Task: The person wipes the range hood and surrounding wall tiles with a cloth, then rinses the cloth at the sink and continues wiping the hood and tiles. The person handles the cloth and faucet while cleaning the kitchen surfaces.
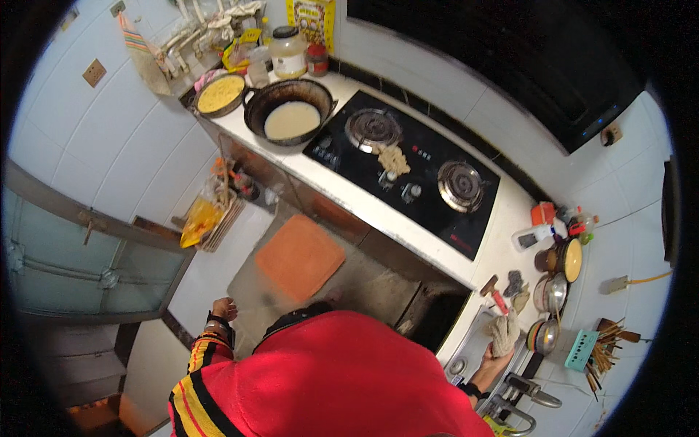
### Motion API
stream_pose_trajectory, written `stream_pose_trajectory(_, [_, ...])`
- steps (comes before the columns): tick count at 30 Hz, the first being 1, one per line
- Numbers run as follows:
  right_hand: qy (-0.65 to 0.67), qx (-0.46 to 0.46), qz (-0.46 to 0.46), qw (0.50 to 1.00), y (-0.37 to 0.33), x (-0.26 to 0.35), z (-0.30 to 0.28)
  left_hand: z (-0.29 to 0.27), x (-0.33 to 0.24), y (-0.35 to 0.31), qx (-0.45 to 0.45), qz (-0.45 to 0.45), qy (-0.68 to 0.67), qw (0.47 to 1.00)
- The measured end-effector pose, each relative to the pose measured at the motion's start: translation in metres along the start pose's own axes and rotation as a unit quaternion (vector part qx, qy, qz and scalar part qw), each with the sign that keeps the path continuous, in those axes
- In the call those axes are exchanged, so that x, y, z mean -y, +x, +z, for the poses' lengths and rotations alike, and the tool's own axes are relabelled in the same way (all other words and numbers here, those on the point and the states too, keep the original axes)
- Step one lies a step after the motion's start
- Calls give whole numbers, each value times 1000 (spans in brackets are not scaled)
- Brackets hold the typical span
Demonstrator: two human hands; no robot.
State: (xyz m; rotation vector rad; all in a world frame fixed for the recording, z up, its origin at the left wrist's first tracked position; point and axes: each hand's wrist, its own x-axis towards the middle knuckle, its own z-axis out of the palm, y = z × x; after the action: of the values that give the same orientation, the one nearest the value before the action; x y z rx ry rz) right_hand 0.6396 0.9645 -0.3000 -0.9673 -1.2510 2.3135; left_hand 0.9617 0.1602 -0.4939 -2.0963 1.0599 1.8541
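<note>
Looks mid-job to me: stove (426, 172) not cleared, sink (473, 341) just beside a beige rag (504, 331), bunched cloth (394, 159) left on that stove, right hand (498, 360) has its grip round the rag, left hand (225, 309) hanging, can't tell if clenched
</note>
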Motion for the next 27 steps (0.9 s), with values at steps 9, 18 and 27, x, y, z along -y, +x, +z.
stream_pose_trajectory(9, [23,-31,23,999,4,-24,-22,15,-15,-64,32,88,104,990])
stream_pose_trajectory(18, [-30,-120,-19,992,-88,-18,6,9,-94,-50,37,97,112,988])
stream_pose_trajectory(27, [-38,-154,-93,983,-221,-88,22,-62,-191,67,125,76,185,972])
